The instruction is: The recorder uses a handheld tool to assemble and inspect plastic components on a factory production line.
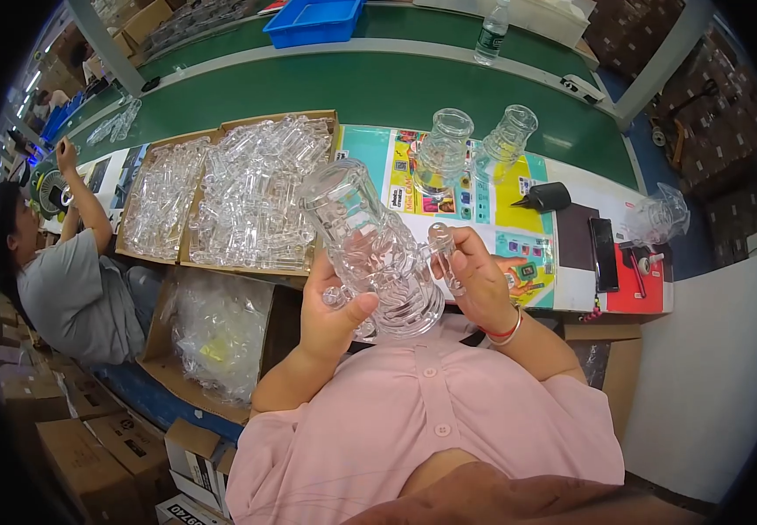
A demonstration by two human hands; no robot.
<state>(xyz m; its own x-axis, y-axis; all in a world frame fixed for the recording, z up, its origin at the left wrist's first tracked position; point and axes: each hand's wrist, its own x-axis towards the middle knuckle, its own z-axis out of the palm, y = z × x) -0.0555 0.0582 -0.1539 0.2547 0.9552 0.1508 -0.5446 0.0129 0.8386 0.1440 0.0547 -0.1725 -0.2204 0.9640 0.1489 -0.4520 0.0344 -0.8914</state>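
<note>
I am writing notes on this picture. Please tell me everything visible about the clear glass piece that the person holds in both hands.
The glass piece is clear and colourless, a ribbed tube widening to a round base, with a short side stem. It is tilted, base toward the person, above the table edge. The left hand grips the base; the right hand holds the side stem. Nothing else touches it.

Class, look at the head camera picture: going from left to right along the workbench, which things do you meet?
Co-worker in grey → cardboard trays of clear glass parts → glass piece held in both hands → two clear glass jars → black cone-shaped nozzle → bagged glass piece.
</note>
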